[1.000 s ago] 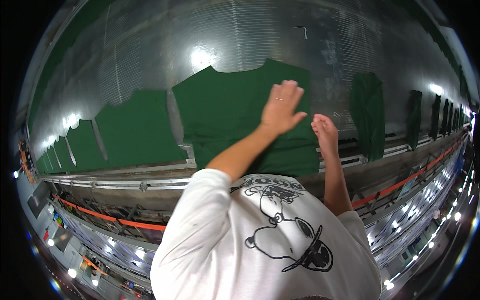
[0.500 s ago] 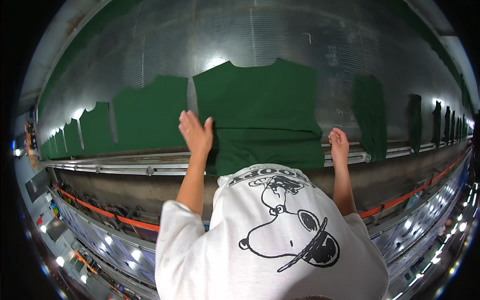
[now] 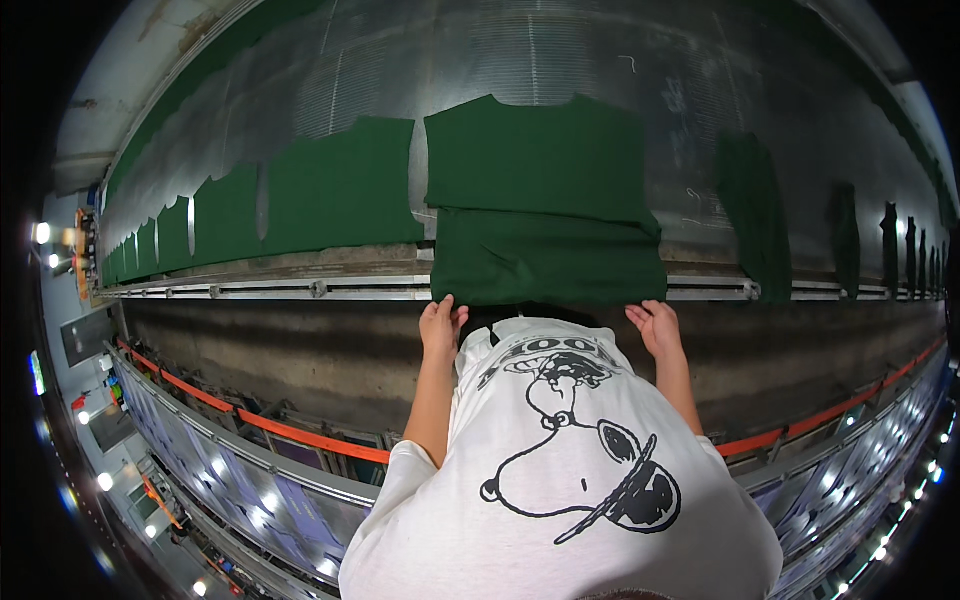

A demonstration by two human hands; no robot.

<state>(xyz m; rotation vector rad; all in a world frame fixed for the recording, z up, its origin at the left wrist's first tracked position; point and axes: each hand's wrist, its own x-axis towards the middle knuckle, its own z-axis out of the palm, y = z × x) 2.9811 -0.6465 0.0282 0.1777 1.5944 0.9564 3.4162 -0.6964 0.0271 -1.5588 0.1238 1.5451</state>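
A dark green fabric piece (image 3: 545,210), cut like a garment panel with a neck notch, lies on a ribbed grey metal surface (image 3: 560,60). Its lower part hangs over a metal rail (image 3: 330,290). My left hand (image 3: 442,326) is at the left corner of the lower hem, fingers together and pinching the edge. At the right corner of the same hem, my right hand (image 3: 655,326) has its fingers curled on the cloth. My white printed shirt (image 3: 560,470) fills the lower middle of the view.
More green panels lie in a row to the left (image 3: 340,190) and to the right (image 3: 750,215) on the same surface. Below the rail runs a dark trough and an orange bar (image 3: 300,435). Bright lamps line both lower sides.
Both hands have come down from flat on the upper part of the green piece to its lower hem. The panel now lies more spread out and centred in front of me.
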